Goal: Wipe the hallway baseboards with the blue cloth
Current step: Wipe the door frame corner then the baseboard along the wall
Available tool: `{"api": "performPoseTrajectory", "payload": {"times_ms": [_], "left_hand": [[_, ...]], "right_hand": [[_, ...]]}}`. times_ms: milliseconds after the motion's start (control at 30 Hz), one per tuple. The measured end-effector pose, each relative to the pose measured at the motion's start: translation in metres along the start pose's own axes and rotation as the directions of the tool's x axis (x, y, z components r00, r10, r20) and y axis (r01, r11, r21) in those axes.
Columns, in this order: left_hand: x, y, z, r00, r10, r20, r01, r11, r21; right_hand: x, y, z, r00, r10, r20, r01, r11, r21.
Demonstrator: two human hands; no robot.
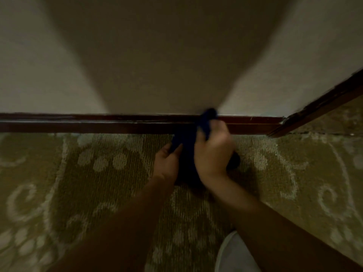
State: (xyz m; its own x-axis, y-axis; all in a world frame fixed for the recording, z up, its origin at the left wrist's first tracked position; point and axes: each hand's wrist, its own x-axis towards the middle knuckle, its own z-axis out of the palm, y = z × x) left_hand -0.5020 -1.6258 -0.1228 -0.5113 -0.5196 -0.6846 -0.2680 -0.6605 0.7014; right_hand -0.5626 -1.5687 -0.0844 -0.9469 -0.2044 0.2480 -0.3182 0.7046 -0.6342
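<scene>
Seen from above: both hands gripping a blue cloth (184,138), right hand (213,152) pinching its top against the dark baseboard (98,123), left hand (167,161) holding the lower edge over patterned carpet (78,173). Mid-wipe, apparently; cleaned stretches impossible to tell.

A dark navy blue is shown by the cloth (204,122), set against the deep reddish-brown of the baseboard (98,123). The wall (157,55) is seen in plain beige, shadowed at its middle. An olive-tan ground with pale cream swirls and dots is carried by the carpet (88,173).
</scene>
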Motion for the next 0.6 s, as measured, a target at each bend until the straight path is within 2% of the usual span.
{"api": "performPoseTrajectory", "payload": {"times_ms": [100,167,200,233,267,300,367,400,467,600], "left_hand": [[0.001,-0.001,-0.004,0.999,0.013,0.039,-0.014,0.999,0.029],[0.003,-0.004,-0.007,0.998,0.015,0.059,-0.017,1.0,0.025],[0.006,-0.005,-0.007,0.998,0.012,0.062,-0.012,1.0,0.01],[0.008,-0.005,-0.008,0.999,0.014,0.052,-0.013,1.0,-0.009],[0.009,-0.004,-0.008,0.999,0.011,0.052,-0.009,0.999,-0.03],[0.01,-0.004,-0.008,0.999,-0.003,0.053,0.005,0.999,-0.039],[0.011,-0.005,-0.008,0.998,-0.02,0.061,0.023,0.999,-0.041],[0.011,-0.006,-0.007,0.998,-0.012,0.063,0.015,0.999,-0.047],[0.011,-0.006,-0.006,0.999,0.007,0.047,-0.005,0.999,-0.049],[0.006,-0.006,-0.007,0.999,0.015,0.051,-0.013,0.999,-0.037]], "right_hand": [[-0.008,-0.016,0.01,0.962,-0.217,0.167,0.231,0.971,-0.068],[-0.006,-0.013,0.009,0.88,-0.366,0.303,0.413,0.905,-0.105],[-0.001,-0.005,0.005,0.859,-0.386,0.338,0.442,0.891,-0.105],[0.005,0.005,0.0,0.873,-0.375,0.312,0.42,0.903,-0.088],[0.011,0.015,-0.009,0.918,-0.323,0.229,0.344,0.937,-0.056],[0.017,0.025,-0.019,0.966,-0.22,0.134,0.225,0.974,-0.028],[0.023,0.038,-0.03,0.999,-0.009,0.042,0.009,1.0,-0.005],[0.023,0.037,-0.03,1.0,-0.009,0.022,0.01,1.0,-0.021],[0.015,0.023,-0.018,0.99,-0.128,0.062,0.133,0.988,-0.08],[-0.001,-0.023,0.006,0.904,-0.312,0.293,0.356,0.928,-0.11]]}}
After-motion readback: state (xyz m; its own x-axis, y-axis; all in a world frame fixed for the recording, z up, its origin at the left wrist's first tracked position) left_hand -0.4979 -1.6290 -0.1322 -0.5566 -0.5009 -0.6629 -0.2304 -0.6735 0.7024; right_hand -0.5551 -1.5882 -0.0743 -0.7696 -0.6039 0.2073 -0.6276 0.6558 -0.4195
